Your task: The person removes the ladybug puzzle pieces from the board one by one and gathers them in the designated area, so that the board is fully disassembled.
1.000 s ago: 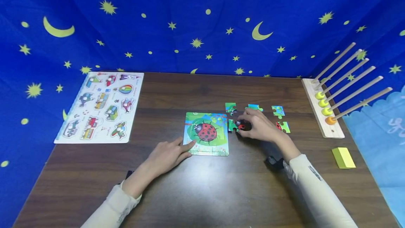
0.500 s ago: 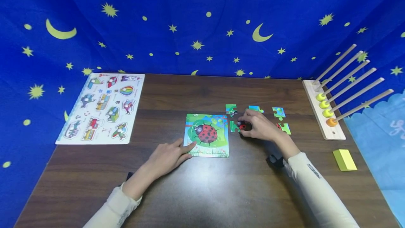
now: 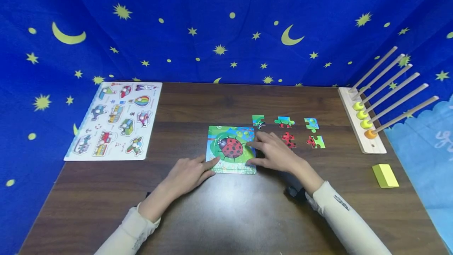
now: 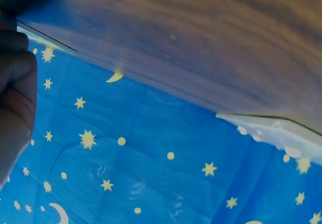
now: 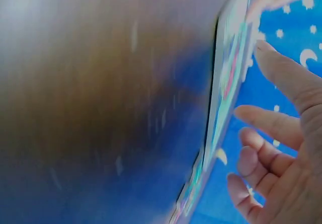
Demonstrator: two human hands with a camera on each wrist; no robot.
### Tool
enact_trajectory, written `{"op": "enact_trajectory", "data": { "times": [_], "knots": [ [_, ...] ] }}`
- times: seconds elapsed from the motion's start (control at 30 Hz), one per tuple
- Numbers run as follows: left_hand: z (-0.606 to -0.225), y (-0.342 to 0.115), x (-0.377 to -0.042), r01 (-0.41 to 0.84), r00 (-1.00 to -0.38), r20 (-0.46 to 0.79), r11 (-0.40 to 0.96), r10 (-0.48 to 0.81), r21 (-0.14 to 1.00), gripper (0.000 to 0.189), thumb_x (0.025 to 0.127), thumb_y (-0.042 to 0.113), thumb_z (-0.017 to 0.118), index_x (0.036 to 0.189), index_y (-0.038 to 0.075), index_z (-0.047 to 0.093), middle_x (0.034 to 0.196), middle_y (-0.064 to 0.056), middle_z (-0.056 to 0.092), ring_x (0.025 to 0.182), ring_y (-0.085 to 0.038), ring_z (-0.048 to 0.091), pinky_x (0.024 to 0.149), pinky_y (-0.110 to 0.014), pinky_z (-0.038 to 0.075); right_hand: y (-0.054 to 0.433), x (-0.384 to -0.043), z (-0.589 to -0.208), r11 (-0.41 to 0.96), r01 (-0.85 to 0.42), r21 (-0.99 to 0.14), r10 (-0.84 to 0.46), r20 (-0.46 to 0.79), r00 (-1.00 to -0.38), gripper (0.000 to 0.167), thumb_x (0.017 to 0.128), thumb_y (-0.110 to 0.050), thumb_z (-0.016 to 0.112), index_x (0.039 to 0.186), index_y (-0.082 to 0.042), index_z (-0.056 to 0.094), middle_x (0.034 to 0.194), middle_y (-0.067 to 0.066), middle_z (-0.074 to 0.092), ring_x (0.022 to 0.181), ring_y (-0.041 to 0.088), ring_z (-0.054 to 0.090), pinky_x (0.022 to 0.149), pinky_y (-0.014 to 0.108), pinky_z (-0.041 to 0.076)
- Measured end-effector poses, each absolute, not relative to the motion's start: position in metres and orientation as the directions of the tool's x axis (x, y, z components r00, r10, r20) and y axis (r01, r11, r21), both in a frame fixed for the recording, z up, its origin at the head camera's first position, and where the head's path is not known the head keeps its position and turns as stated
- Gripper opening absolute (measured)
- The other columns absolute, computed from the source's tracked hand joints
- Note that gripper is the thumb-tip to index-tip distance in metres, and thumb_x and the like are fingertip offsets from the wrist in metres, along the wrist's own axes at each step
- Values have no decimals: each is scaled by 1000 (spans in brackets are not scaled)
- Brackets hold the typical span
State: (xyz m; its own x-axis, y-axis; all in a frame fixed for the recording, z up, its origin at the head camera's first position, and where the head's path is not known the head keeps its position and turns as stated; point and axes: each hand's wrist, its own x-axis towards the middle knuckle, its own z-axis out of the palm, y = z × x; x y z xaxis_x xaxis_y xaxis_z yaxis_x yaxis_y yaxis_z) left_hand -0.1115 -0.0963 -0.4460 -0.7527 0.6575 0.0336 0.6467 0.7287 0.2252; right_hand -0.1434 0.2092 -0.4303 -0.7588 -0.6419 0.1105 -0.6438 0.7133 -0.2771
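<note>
A square ladybug puzzle board (image 3: pixel 230 164) lies flat in the middle of the table. My left hand (image 3: pixel 185 174) rests at its lower left corner, the index fingertip on the board. Over the board's right edge reaches my right hand (image 3: pixel 277 153), thumb and fingers spread. The right wrist view shows that hand (image 5: pixel 287 168) with nothing between its fingers. Loose jigsaw pieces lie to the right: a green one (image 3: pixel 258 120), a red and blue one (image 3: pixel 284 121), a blue one (image 3: pixel 311 124), a red one (image 3: pixel 289 139), a red and green one (image 3: pixel 318 142).
A white vehicle picture board (image 3: pixel 111 129) lies at the back left. On the right stand a wooden peg rack (image 3: pixel 368 145) with yellow and orange beads, and a yellow block (image 3: pixel 385 176). A blue star-patterned curtain (image 3: pixel 198 7) hangs behind the table.
My right hand has moved left from the loose pieces to the board's right edge, and its fingers have spread. The red piece it covered now shows. My left hand has stayed in place.
</note>
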Motion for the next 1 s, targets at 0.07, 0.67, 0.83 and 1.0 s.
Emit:
{"op": "enact_trajectory", "data": {
  "times": [0.07, 0.67, 0.83, 1.0],
  "knots": [
    [-445, -95, -113, 665, -742, 59, 720, 668, 200, 46, 96, 45, 61, 138, 25, 61, 87, -6, 70, 45, -6, 27, 42, -23, 23, 205, -136, -432, 712, -655, -251, -654, 102, -750, 56, 80, -49, 80, 117, -7, 73, 86, -2, 48, 78, 12, 37, 72, 30, 30],
    [-446, -54, -116, 667, -737, -6, 729, 676, 154, 52, 96, 55, 55, 142, 30, 57, 124, -15, 67, 43, -9, 36, 42, -26, 31, 190, -123, -437, 745, -591, -308, -617, 18, -787, 63, 81, -47, 79, 128, -7, 68, 93, -3, 50, 78, 10, 40, 71, 30, 33],
    [-444, -52, -117, 658, -740, -47, 736, 671, 160, 52, 97, 55, 53, 143, 30, 55, 127, -16, 66, 44, -11, 42, 43, -27, 33, 190, -124, -437, 735, -602, -311, -616, 64, -785, 62, 77, -45, 83, 122, -4, 71, 91, -2, 54, 76, 10, 43, 70, 29, 36],
    [-443, -49, -119, 661, -738, -62, 738, 672, 137, 52, 97, 56, 53, 143, 31, 55, 127, -16, 66, 47, -14, 47, 45, -29, 36, 190, -128, -437, 721, -612, -325, -624, 78, -777, 61, 74, -43, 86, 118, -3, 71, 90, -1, 53, 76, 10, 42, 70, 29, 36]
  ]
}}
